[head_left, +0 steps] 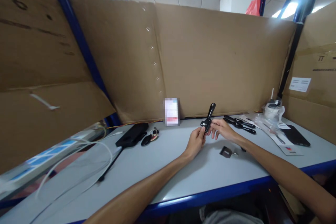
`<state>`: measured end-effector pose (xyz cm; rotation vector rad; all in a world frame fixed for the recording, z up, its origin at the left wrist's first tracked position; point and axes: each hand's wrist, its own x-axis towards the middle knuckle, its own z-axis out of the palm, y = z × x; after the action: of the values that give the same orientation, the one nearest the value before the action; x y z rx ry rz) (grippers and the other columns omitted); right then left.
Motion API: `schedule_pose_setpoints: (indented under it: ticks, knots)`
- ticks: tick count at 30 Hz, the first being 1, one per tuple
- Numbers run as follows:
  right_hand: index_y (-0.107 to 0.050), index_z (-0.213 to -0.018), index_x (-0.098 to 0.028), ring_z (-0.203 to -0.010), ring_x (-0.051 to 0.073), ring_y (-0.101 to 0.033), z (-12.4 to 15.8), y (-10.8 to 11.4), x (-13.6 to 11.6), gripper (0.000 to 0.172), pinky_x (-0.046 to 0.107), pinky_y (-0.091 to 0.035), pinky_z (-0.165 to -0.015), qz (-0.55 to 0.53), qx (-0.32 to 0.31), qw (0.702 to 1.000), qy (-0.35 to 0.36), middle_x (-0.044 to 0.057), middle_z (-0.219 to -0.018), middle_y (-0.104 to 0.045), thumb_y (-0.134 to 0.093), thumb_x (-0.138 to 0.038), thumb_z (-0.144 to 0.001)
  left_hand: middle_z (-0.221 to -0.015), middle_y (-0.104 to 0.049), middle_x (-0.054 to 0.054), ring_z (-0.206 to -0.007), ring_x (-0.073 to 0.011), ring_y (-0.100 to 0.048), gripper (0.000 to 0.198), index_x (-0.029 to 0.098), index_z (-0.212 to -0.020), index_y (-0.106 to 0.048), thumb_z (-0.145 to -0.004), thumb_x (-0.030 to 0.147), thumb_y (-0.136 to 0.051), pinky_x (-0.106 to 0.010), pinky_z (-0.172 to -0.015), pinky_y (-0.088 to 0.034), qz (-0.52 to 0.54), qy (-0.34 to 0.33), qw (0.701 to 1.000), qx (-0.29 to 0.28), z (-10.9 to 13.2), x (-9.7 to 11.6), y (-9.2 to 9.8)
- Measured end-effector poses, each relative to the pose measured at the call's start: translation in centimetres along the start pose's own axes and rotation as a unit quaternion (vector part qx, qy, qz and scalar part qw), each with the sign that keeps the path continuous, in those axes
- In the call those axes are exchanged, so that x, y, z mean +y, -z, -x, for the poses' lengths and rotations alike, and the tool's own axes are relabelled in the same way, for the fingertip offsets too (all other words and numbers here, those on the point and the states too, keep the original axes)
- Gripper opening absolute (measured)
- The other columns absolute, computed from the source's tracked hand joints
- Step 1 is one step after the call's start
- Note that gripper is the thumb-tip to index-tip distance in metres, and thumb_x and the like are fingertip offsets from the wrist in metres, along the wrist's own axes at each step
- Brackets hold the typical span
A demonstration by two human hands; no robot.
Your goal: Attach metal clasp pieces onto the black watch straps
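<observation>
My left hand (196, 142) is closed around the wide head of a glossy black long-handled tool (210, 111), thumb on top. The handle points up and away, and a hole shows near its end. At the right side of the head, my right hand (222, 128) pinches the edge with thumb and forefinger while its other fingers curl loosely below. What exactly lies between those fingertips is too small to tell. Beneath the right forearm lies a small dark square piece with a slot (226, 152). Several similar black tools (240, 124) lie to the right of my hands.
A phone with a blurred screen (172, 112) leans on the cardboard wall (223, 59). To the left are a black box-shaped device (132, 135), keys with a fob (150, 138), white cables and a power strip (49, 155). At right are clear packaging (273, 131), a cup and a dark phone-shaped object (296, 135).
</observation>
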<state>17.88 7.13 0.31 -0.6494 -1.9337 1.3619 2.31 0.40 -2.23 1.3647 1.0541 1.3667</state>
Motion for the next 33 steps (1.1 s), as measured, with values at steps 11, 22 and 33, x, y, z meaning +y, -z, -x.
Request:
schedule_pose_setpoints:
  ticks: [11,22,33]
  knots:
    - [-0.055,-0.082,-0.016,-0.049,0.011,-0.061,-0.1,-0.5,0.6,0.03,0.02,-0.047,-0.04,-0.013,0.018,1.0,-0.006,0.005,-0.073,-0.069,-0.057,-0.044,-0.088,-0.048,-0.031,0.01,-0.038,-0.0046,-0.023,0.056,0.021,-0.071,-0.044,-0.078,0.075,-0.054,-0.019,-0.037,-0.018,-0.019,-0.006,1.0,0.019,-0.1,-0.8,0.0]
    - [-0.056,-0.083,-0.016,-0.048,0.01,-0.06,-0.4,-0.7,0.4,0.022,0.019,-0.046,-0.039,-0.015,0.013,1.0,-0.013,0.005,-0.075,-0.069,-0.05,-0.034,-0.093,-0.048,-0.029,0.011,-0.037,-0.0045,-0.021,0.056,0.022,-0.071,-0.043,-0.076,0.077,-0.055,-0.019,-0.036,-0.018,-0.034,0.008,0.999,0.011,-0.2,-0.5,0.4]
    - [-0.06,-0.08,-0.016,-0.043,0.008,-0.056,0.2,2.0,-1.4,0.014,0.015,-0.04,-0.036,0.163,0.086,0.983,-0.026,0.002,-0.069,-0.07,-0.056,-0.026,-0.088,-0.047,-0.031,0.011,-0.036,-0.0047,-0.024,0.055,0.021,-0.072,-0.043,-0.077,0.075,-0.055,-0.019,-0.036,-0.017,-0.047,0.019,0.999,-0.011,-0.5,-1.1,0.4]
